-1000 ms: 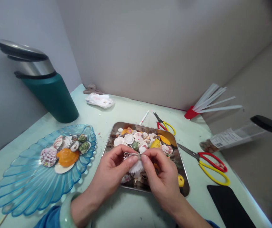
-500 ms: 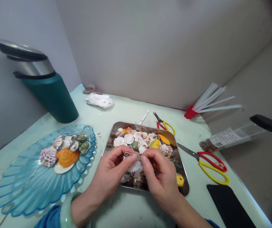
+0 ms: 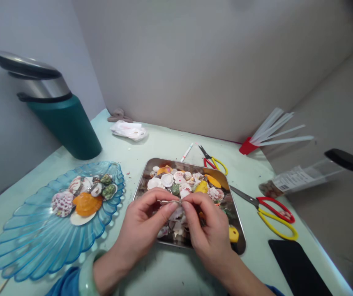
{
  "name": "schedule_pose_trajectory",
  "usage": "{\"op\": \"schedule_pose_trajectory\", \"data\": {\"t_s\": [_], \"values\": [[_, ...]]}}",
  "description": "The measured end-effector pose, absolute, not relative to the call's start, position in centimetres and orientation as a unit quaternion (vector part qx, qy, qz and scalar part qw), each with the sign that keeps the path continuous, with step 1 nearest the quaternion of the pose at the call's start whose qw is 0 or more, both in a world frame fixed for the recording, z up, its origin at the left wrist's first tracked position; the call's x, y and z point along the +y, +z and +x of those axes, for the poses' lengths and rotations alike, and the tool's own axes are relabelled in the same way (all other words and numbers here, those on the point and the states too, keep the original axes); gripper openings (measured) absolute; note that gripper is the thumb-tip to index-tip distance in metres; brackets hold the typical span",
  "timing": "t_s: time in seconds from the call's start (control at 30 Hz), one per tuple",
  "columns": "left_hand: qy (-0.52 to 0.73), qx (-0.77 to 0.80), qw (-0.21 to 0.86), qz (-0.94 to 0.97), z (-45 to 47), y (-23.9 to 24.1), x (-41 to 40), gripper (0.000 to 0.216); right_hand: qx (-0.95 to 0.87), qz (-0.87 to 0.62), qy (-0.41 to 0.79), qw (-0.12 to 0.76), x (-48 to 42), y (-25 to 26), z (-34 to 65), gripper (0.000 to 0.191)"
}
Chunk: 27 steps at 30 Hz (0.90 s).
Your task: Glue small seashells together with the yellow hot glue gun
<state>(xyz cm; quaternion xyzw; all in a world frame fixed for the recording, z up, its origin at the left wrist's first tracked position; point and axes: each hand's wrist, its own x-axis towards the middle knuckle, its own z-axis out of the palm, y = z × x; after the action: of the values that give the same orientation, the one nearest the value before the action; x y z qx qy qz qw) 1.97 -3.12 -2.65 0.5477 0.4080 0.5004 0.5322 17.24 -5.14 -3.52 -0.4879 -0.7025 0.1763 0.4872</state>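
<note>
Both hands meet over the near half of a metal tray (image 3: 239, 230) heaped with small seashells (image 3: 179, 181). My left hand (image 3: 142, 230) and my right hand (image 3: 208, 230) are each pinched on the ends of a thin, pale shell piece (image 3: 170, 202) held level between the fingertips. Below the fingers more white shells lie in the tray. To the left stands a blue scallop-shaped glass dish (image 3: 40, 242) holding several shells, one of them large and orange (image 3: 86, 204).
A teal flask with a steel lid (image 3: 62, 115) stands at the far left. Two red-and-yellow scissors (image 3: 271, 211) (image 3: 215, 161) lie right of the tray, with a pen (image 3: 187, 152), a black slab (image 3: 296, 267), a clear tube (image 3: 305, 176) and white sticks (image 3: 275, 131).
The white fan shell under my fingers a second ago has dropped lower, out of the pinch; the hands have barely shifted, still pinching the thin piece over the tray.
</note>
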Motion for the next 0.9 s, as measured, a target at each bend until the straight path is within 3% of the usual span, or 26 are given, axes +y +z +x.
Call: {"op": "schedule_pose_trajectory", "data": {"t_s": [0.17,0.33,0.9], "values": [[0.521,0.395,0.436,0.618,1.82,-2.82,-3.29,0.011,-0.708,-0.479,0.173,0.490,-5.14,-3.56,17.23,0.012],[0.518,0.401,0.407,0.637,1.79,-2.69,-3.40,0.010,-0.713,-0.476,0.181,0.482,-5.16,-3.46,17.21,0.014],[0.466,0.448,0.541,0.538,2.03,-2.80,-3.43,0.008,-0.708,-0.475,0.185,0.488,-5.29,-3.36,17.24,0.012]]}}
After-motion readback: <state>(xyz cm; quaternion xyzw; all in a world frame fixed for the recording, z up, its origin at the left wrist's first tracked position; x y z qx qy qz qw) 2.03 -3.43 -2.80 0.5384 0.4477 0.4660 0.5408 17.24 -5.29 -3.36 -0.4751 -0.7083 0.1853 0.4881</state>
